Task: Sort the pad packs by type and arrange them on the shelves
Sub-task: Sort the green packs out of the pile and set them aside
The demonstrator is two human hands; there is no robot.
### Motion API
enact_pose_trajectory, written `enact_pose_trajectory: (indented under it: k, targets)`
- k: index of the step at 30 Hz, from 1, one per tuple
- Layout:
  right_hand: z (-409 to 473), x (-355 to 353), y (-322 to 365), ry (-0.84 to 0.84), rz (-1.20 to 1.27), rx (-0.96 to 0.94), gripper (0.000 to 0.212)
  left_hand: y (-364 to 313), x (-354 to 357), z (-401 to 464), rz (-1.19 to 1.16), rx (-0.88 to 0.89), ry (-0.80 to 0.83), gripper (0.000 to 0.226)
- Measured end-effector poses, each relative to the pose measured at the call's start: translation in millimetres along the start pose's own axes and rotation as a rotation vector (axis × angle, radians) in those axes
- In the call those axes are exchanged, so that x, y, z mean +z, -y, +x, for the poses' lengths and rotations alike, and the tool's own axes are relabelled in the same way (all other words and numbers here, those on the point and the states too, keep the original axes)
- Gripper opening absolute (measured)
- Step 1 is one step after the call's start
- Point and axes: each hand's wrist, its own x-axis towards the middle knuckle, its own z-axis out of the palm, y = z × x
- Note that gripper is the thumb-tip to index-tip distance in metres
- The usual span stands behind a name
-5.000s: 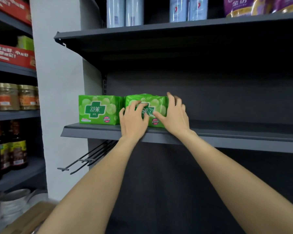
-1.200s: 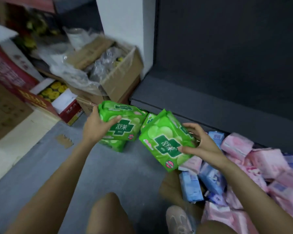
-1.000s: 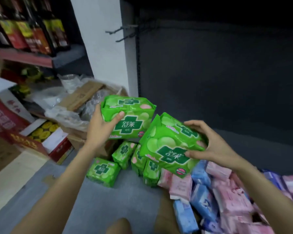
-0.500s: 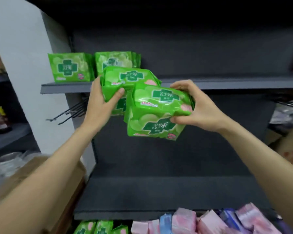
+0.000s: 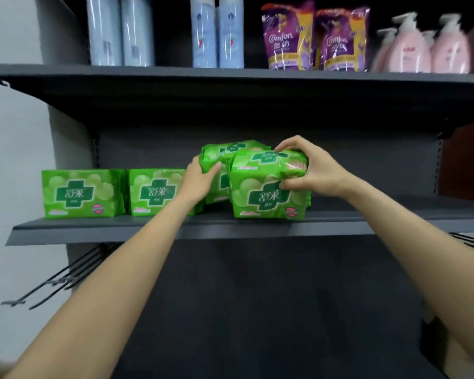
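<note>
From the head camera, your left hand [image 5: 200, 179] grips one green pad pack [image 5: 225, 157] with the thumb across its front, and your right hand [image 5: 309, 170] clasps a second green pack [image 5: 268, 195] whose bottom edge sits at the front of the middle shelf [image 5: 148, 228]. Two matching packs [image 5: 82, 194] already stand upright at the left. Set the left-hand pack down flush beside that pair, labels forward, then slide the right-hand one in against it and back from the lip.

Both bare arms reach forward and up; the left hand [image 5: 197, 179] and right hand [image 5: 311, 170] each have fingers curled, gripping.
</note>
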Motion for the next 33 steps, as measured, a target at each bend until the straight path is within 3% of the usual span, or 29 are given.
enact_pose_trajectory:
  k: [5,9,12,16,19,23,28,33]
  targets:
    - [35,17,-40,0.134,0.09,0.13,0.054,25,29,17,0.157,-0.133,0.089,0.061]
    - [45,42,-65,0.133,-0.037,0.285,0.053,38,31,12,0.152,-0.104,0.157,0.06]
    - [43,64,-64,0.076,0.02,0.401,0.06,35,24,-2,0.033,-0.038,0.243,0.083]
    - [44,89,-57,-0.119,0.018,0.467,0.087,37,22,-11,0.244,0.076,0.253,0.113]
    - [34,117,-54,-0.272,-0.08,0.519,0.092,41,25,-8,0.443,0.164,0.183,0.102]
    - [20,137,-50,-0.425,-0.481,0.273,0.052,40,31,-15,0.584,0.338,0.029,0.087]
    - [19,133,-59,-0.312,-0.375,0.26,0.02,39,37,-14,0.653,0.383,0.015,0.07]
    - [26,133,-57,-0.21,-0.514,0.255,0.032,40,33,-9,0.803,0.575,-0.189,0.054]
